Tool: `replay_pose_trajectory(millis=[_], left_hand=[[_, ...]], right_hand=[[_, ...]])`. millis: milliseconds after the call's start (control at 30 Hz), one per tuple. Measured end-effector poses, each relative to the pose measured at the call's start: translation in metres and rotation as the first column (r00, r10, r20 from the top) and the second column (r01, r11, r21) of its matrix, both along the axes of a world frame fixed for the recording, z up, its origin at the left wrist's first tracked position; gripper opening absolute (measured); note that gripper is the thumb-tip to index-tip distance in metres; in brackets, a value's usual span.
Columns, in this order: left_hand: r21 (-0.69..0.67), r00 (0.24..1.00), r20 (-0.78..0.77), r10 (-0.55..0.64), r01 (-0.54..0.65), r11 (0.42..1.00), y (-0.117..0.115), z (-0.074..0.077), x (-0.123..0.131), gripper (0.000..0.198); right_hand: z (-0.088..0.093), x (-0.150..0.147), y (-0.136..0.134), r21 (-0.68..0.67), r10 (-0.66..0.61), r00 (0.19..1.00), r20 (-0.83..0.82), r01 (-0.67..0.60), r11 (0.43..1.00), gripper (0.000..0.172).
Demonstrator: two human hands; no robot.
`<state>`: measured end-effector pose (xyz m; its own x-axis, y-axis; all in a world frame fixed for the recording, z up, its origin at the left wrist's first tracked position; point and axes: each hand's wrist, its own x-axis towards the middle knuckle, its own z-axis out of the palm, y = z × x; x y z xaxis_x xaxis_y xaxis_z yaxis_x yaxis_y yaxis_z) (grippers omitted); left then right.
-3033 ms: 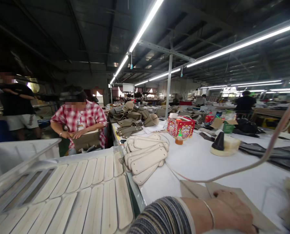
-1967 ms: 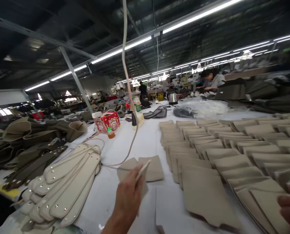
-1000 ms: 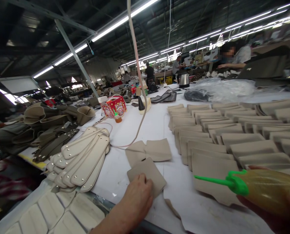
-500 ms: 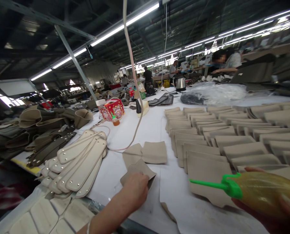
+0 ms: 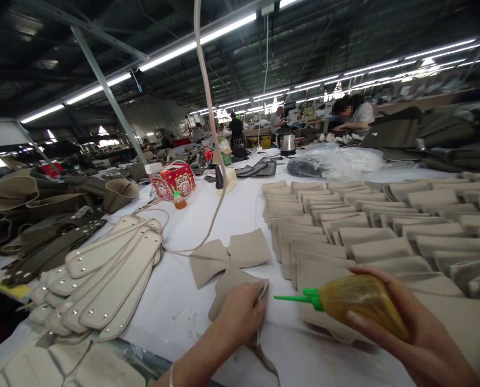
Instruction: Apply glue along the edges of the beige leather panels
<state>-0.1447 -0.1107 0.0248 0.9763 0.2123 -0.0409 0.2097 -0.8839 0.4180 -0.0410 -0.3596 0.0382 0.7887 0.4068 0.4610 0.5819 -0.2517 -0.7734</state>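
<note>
My left hand [image 5: 243,312] is closed on a beige leather piece [image 5: 234,282], gripping its right edge just above the white table surface. My right hand [image 5: 409,317] wraps around a squeeze bottle [image 5: 360,303] of amber liquid, tilted on its side. Its thin green nozzle [image 5: 292,298] points left, a short gap from the edge of the held piece. Behind my left hand, two more beige pieces [image 5: 248,248] lie flat, side by side. Below and behind the bottle stand rows of folded beige pieces [image 5: 324,250].
Cream straps with metal studs [image 5: 119,285] are piled on the left, with dark leather parts [image 5: 54,231] beyond. A red box [image 5: 173,181], a small glue bottle [image 5: 179,200] and a hanging hose [image 5: 209,102] stand further back. Plastic wrap [image 5: 340,161] and a kettle [image 5: 288,144] lie behind; co-workers sit in the distance.
My right hand has brought the bottle left, its nozzle now near the held piece. My left hand has shifted slightly right with the piece, whose edge is turned up. The view has turned slightly right.
</note>
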Motion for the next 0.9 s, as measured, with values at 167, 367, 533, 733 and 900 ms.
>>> replay_pose_trajectory(millis=[167,367,533,733,900], left_hand=[[-0.118,0.998,0.019,-0.052,0.054,0.992,0.010,0.006,-0.004,0.032],[-0.100,1.000,-0.017,-0.012,0.011,0.995,0.009,0.005,-0.002,0.043],[-0.077,0.999,-0.026,-0.022,0.020,0.997,0.010,0.007,0.000,0.049],[-0.060,1.000,-0.023,-0.012,0.011,0.998,0.009,0.008,-0.001,0.039],[-0.058,0.999,-0.045,-0.016,0.014,0.998,0.009,0.008,-0.001,0.030]], right_hand=[[-0.001,0.008,0.023,-0.042,0.103,0.995,-0.012,-0.103,0.994,0.050],[-0.001,0.009,0.043,-0.137,0.162,0.981,0.104,-0.147,0.980,0.044],[-0.003,0.013,0.051,-0.190,0.227,0.958,0.175,-0.193,0.963,0.042],[-0.003,0.011,0.054,-0.229,0.263,0.944,0.200,-0.216,0.949,0.040],[-0.002,0.013,0.052,-0.237,0.243,0.949,0.203,-0.193,0.952,0.038]])
